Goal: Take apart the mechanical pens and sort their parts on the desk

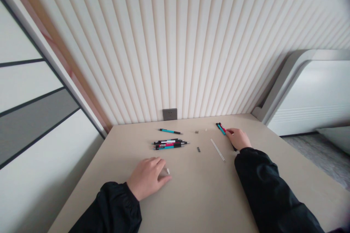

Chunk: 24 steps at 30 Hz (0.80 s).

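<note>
My left hand (149,176) rests on the table with fingers curled and thumb spread apart. A small white piece (167,170) lies by its fingertips, apparently not gripped. At the right, the fingers of my right hand (238,138) are closed at the lower end of a pink pen (222,127). A blue pen barrel (220,129) lies against it on the left. A dark tip (234,148) shows below that hand; which pen part it belongs to is hidden. Two thin white rods (218,150) lie left of the right hand.
Several pens (168,144) lie bunched in the middle of the table (191,196), with one blue pen (171,131) behind them. Small metal bits (196,131) and a grey piece (198,149) lie to their right. A wall socket (170,114) sits at the back edge.
</note>
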{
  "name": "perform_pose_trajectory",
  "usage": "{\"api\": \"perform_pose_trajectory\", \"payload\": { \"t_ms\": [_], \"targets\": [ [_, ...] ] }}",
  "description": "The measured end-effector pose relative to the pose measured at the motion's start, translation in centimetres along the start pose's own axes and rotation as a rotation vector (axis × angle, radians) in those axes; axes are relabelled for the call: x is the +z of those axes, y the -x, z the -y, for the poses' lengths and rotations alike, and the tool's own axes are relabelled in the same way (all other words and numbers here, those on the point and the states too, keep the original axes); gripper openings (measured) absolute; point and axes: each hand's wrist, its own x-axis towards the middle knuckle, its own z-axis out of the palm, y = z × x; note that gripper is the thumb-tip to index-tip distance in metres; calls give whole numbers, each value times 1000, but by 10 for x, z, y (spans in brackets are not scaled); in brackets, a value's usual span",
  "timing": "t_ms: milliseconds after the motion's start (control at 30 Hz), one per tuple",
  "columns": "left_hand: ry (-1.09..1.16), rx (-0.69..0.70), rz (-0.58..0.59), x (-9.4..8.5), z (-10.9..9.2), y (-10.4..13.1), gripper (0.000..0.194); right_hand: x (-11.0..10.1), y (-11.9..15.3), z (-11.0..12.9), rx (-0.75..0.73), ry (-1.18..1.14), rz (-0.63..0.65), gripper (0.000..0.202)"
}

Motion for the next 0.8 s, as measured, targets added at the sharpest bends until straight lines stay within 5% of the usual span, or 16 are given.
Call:
{"api": "perform_pose_trajectory", "payload": {
  "t_ms": [300,500,667,800],
  "targets": [
    [25,25,-10,4,2,-1,16,-5,9,14,-26,16,-120,31],
    [14,55,-5,0,-2,-1,11,-3,55,81,-434,-159,-266,27],
    [-34,89,0,-2,-6,-2,12,7,115,140,-834,-313,-77,23],
    [-14,103,-18,6,-8,-3,15,16,147,162,-997,-318,67,19]
  ]
}}
